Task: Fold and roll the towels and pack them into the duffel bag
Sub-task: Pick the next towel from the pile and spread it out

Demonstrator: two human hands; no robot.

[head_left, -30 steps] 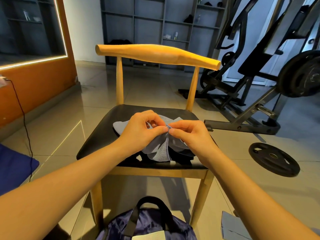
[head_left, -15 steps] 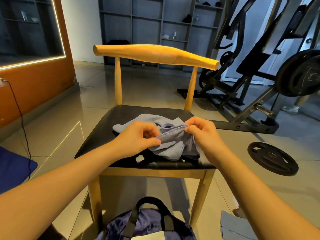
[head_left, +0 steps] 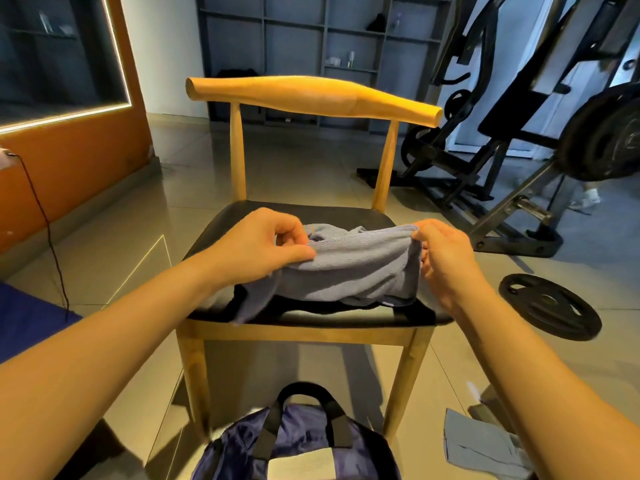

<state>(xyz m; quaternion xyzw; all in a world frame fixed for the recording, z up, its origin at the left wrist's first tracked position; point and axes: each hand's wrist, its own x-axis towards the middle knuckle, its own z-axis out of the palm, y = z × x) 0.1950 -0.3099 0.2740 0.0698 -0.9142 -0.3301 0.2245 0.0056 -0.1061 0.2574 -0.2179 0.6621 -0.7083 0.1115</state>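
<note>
Towel (head_left: 346,268) hangs stretched between my two hands over the black seat of the chair (head_left: 313,98), grey-blue, its top edge pulled nearly straight from one hand to the other. My left hand (head_left: 256,244) pinches the left end of that edge between thumb and curled fingers; my right hand (head_left: 445,251) pinches the right end the same way, fingers curled in against the fabric. The hands are well apart, at about the same height, just above the seat. Below the taut edge the towel sags in soft folds; its lower part rests on the seat, and one corner trails down past my left wrist to the front rail of the chair. A bunched part of it lies behind the edge, between my hands, toward the chair's back. Under the towel a dark item (head_left: 332,308) lies on the seat; I cannot tell what it is.

Both forearms reach forward from the lower corners of the view, bare, wrists roughly level, backs of the hands turned up.

Bag (head_left: 242,455), dark blue with black handles, sits on the floor in front of the chair, below my arms. A second towel (head_left: 478,448) lies on the floor to the right of the bag, near the chair's front right leg. A weight plate (head_left: 550,306) lies flat on the tiles to the right of the chair
</note>
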